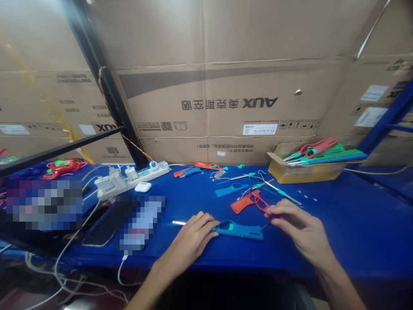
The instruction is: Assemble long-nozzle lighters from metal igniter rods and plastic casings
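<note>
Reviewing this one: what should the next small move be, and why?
I'd probably guide the thin tool in the right hand to the handle end of the blue lighter: its tip appears close to that end, and the left hand holds the lighter near its metal tube. Whether tip and handle touch is too small to tell.

Brown printed cardboard wall (155,103), far side: black "AUX 奥克斯空调", inverted. Brown cardboard panel (74,97), far left: "AUX", inverted.

Hands (195,229) at blue lighter (241,231) (rod (178,223) leftward), blue table (364,226), cardboard box (306,175)
</note>
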Available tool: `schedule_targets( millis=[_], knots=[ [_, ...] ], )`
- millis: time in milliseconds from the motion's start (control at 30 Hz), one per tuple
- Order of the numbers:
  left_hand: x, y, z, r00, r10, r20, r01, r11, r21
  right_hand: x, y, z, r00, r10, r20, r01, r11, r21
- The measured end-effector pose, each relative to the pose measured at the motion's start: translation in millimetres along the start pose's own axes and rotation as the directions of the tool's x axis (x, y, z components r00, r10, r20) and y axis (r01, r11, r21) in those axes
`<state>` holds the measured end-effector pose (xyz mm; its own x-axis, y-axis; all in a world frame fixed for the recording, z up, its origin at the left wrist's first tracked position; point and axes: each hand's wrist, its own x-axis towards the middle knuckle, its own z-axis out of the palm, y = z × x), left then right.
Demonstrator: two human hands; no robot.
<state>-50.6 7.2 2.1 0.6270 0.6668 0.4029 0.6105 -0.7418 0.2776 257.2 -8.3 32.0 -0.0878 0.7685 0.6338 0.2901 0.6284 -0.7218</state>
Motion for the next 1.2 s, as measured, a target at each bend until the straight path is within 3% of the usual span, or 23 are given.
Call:
schedule_targets(
  millis=[133, 333, 467, 600, 733, 933, 1200],
  knots=[
    [1, 1, 0.2, 1.000, 0.001, -0.001, -0.001, 1.000, 0.002, 1, -3, 2, 0.998, 0.053, -0.043, -0.050, 0.997, 0.067],
    [1, 3, -3.3, 1.000, 0.017, 0.000, -0.017, 1.000, -0.024, 1, -4, 3, 0.999, -0.012, -0.037, 0.005, 0.982, -0.190],
    [2, 3, -4.1, 1.000, 0.029, 0.003, -0.029, 0.999, -0.043, 2, -6, -9, 0.997, -0.028, 0.076, 0.049, 0.953, -0.297],
    [2, 2, -3.0, 0.999, 0.037, -0.018, -0.038, 0.999, -0.038, 2, -12, -21, 0.978, 0.061, 0.198, -0.013, 0.972, -0.235],
    [3, 4, -4.9, 0.999, 0.042, -0.028, -0.043, 0.998, -0.050, 5, -16, -17, 0.972, 0.072, 0.224, -0.045, 0.991, -0.126],
    [5, 7, -8.3, 0.999, 0.049, -0.025, -0.051, 0.995, -0.084, 12, -10, -2, 0.996, 0.075, -0.048, -0.084, 0.969, -0.233],
    [4, 4, -3.2, 0.999, 0.038, -0.027, -0.040, 0.997, -0.071, 14, -17, 25, 0.992, 0.044, -0.116, -0.082, 0.933, -0.349]
  ],
)
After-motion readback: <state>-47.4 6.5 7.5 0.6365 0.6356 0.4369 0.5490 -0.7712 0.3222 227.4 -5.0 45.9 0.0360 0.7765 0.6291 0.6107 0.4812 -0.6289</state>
